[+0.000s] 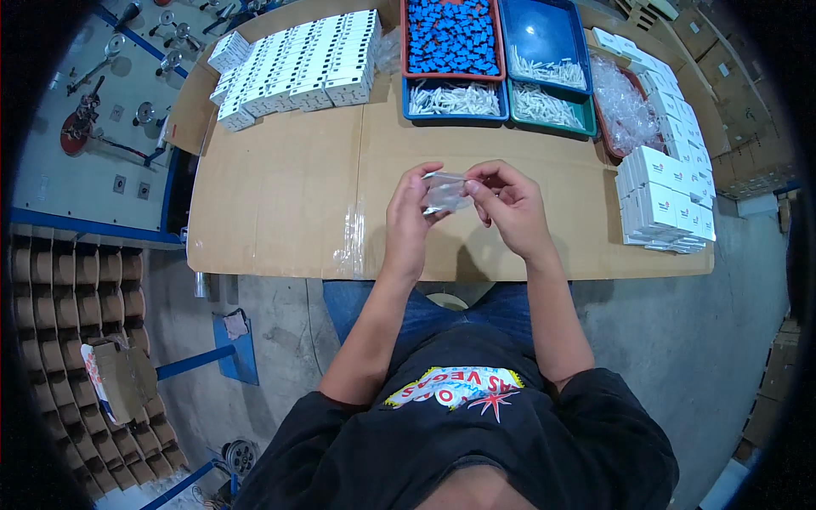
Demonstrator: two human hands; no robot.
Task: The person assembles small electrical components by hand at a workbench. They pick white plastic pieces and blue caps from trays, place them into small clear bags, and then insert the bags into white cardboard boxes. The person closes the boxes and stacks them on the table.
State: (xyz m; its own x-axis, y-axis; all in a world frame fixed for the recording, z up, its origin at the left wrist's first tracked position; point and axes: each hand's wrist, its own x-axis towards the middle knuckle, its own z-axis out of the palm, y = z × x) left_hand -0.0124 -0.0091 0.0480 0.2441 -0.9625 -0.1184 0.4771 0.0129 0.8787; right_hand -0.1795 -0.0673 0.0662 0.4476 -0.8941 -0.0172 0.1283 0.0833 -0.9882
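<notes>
1. Here, in the head view, the left hand (410,208) grips the bag's (444,199) left end; the right hand (512,206) pinches its right end, presumably to steady it.
2. The bag is above the table's (280,191) near half.
3. Trays (537,32) stand far, boxes (667,204) left and right, probably for easy reach.

I see thin, clear, glossy plastic in the bag (445,195) over the table (272,195), whose cover is matt brown cardboard. On its far side are smooth, shiny plastic trays (535,30); beyond its near edge, dull concrete floor (654,327).
</notes>
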